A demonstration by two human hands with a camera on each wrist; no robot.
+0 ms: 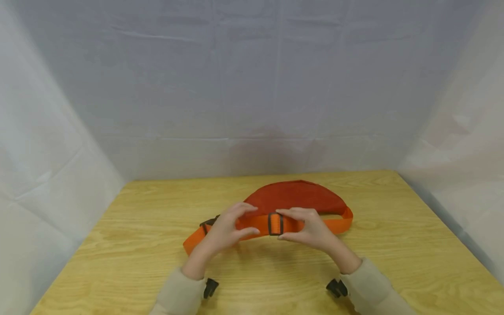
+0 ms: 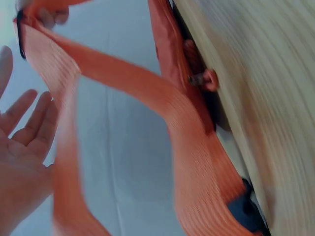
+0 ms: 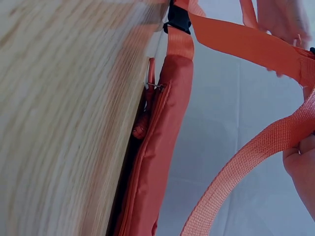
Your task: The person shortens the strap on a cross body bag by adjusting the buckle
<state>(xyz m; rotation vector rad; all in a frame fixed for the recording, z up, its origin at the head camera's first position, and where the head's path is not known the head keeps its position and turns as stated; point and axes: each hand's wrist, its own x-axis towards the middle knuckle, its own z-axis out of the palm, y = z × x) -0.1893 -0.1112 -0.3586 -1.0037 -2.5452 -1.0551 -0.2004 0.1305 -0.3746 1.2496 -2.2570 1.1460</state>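
Note:
A red-orange waist bag lies on the table, its orange webbing strap raised in front of it. Between the fingertips and thumb of my right hand is the strap's dark slider buckle, pinched at its edges. My left hand is beside the strap, thumb and fingers spread apart; in the left wrist view its fingers look straight and loose behind the webbing. A black side-release clip joins the strap at the bag's left end. The bag's zipper pull hangs near the tabletop.
The wooden table carries the bag near its far edge. Pale sheeting hangs behind and along both sides. Black wrist fittings show below the sleeves.

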